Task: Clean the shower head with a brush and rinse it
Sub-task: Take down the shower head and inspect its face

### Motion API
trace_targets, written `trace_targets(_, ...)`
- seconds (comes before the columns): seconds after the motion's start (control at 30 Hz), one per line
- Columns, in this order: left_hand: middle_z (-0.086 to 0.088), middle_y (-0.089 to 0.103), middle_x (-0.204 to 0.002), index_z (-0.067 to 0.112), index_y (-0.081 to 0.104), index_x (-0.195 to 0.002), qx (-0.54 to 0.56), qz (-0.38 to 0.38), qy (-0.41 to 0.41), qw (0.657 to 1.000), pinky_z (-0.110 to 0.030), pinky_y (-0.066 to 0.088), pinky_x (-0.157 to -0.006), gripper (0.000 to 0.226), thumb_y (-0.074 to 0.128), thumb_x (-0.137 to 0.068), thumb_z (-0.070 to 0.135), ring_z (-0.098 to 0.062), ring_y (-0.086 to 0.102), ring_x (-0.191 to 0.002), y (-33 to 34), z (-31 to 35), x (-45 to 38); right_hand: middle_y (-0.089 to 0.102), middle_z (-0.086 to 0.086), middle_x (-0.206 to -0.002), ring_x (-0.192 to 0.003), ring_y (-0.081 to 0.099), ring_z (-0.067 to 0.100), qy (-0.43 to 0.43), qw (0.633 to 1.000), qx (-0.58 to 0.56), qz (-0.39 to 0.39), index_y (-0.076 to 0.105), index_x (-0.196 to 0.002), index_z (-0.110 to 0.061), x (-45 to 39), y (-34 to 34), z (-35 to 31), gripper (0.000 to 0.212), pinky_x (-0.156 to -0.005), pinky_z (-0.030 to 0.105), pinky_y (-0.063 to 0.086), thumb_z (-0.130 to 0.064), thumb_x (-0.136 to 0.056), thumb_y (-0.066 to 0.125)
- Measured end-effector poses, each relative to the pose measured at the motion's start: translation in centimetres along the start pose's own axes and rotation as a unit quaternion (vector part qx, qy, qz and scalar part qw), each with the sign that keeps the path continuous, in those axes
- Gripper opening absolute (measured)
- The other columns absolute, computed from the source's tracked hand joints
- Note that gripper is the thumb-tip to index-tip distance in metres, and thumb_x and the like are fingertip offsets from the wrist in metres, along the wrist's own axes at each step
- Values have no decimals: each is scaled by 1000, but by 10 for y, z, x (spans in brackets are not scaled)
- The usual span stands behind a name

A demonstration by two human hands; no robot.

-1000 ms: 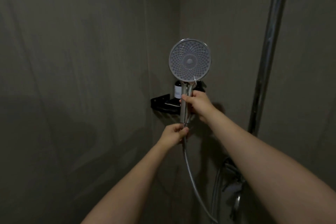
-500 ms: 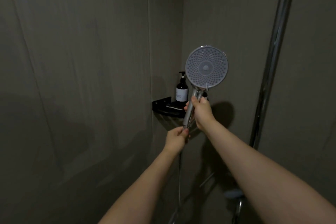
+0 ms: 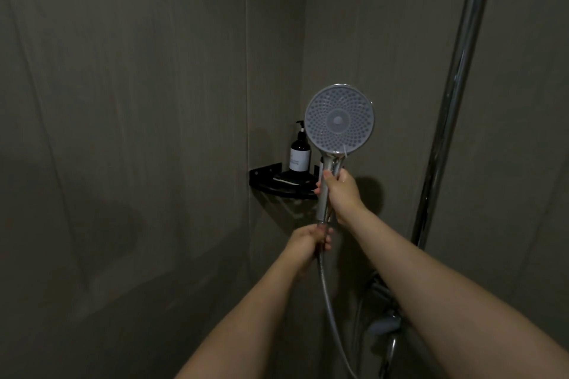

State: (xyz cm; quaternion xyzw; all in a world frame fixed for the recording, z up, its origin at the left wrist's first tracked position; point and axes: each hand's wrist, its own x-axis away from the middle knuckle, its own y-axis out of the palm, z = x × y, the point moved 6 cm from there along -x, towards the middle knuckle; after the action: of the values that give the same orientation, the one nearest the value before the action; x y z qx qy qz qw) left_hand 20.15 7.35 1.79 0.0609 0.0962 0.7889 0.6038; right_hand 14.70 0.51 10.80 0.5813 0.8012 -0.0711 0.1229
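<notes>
The right hand's fingers were wrapped around the one round grey chrome-handled shower head, held upright before the corner; the left hand gripped its ribbed metal hose. Behind stood one dark pump bottle, perhaps soap, on one black corner shelf.

Dim shower stall, grey-brown walls w/ a faint streaked grain; two of them meet at a corner seam, centre of view. A black corner shelf is fixed across that seam, approx. mid-height. A dark pump bottle w/ a white label is stood upright on the shelf, toward its right half; label text too small to be read. Well right of the shelf, a chrome rail is seen running from the top edge downward, slightly slanted in view. Below the shelf and to its right, chrome tap fittings are partly seen, dim & blurred.
</notes>
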Motion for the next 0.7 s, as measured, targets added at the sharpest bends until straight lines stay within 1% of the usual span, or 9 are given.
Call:
trace_targets(0.1,-4,50,-71,9,56,-85,35,-20,2,999,-18,42,-59,23,37,-98,11,-13,48,-63,3,2,0,56,3,-78,-68,58,14,0,1000,14,4,49,-87,-14,-1,-2,-3,13,-75,32,49,-20,-97,42)
trace_targets(0.17,-1,56,-74,15,53,-85,-8,20,38,999,-19,44,-61,10,51,-93,11,-12,54,-67,-1,6,-2,56,4,-77,-69,58,15,0,1000,5,26,44,-87,-12,-3,-5,-4,12,-80,36,49,-19,-97,42)
trace_targets(0.23,0,58,-74,16,53,-82,-46,62,65,995,-15,48,-60,12,59,-87,7,-10,56,-68,-7,8,-5,55,4,-78,-70,58,15,-5,999,-4,38,40,-84,-13,-4,-6,-6,14,-79,35,49,-18,-97,43)
trace_targets(0.3,-3,59,-73,14,56,-78,-56,63,61,995,-20,49,-70,16,53,-91,6,-13,57,-68,-5,7,-9,56,4,-78,-71,59,15,-9,1000,-3,29,43,-90,-10,-4,-8,-9,11,-78,33,49,-18,-97,43)
trace_targets(0.37,-7,59,-73,12,58,-77,-10,59,34,998,-26,49,-75,25,42,-96,8,-14,58,-64,-2,4,-10,55,4,-78,-71,59,15,-11,1000,-10,17,45,-90,-10,-3,-8,-11,11,-79,33,49,-18,-97,42)
trace_targets(0.47,-8,59,-73,9,57,-82,70,43,23,996,-22,50,-64,29,36,-99,17,-9,59,-53,2,2,-9,56,3,-77,-69,58,14,-12,999,-23,25,47,-88,-11,-2,-11,-12,12,-77,32,50,-19,-97,43)
trace_targets(0.57,-2,58,-77,13,53,-88,22,29,42,998,-20,49,-61,8,48,-95,15,-12,57,-63,6,3,-8,55,1,-77,-68,57,11,-5,999,-21,44,46,-88,-11,-2,-16,-10,12,-69,26,49,-19,-97,43)
trace_targets(0.63,-2,54,-74,15,52,-82,-4,44,49,998,-18,46,-58,12,50,-93,9,-11,52,-63,5,3,-8,54,1,-77,-69,57,12,3,998,-36,46,47,-82,-19,-1,-17,-8,15,-69,25,49,-19,-97,43)
trace_targets(0.7,-3,52,-68,14,54,-77,-4,39,40,998,-15,41,-51,23,43,-97,12,-8,48,-53,7,3,-8,55,2,-77,-68,57,12,3,998,-41,50,47,-81,-23,-1,-18,-8,17,-69,26,50,-20,-97,43)
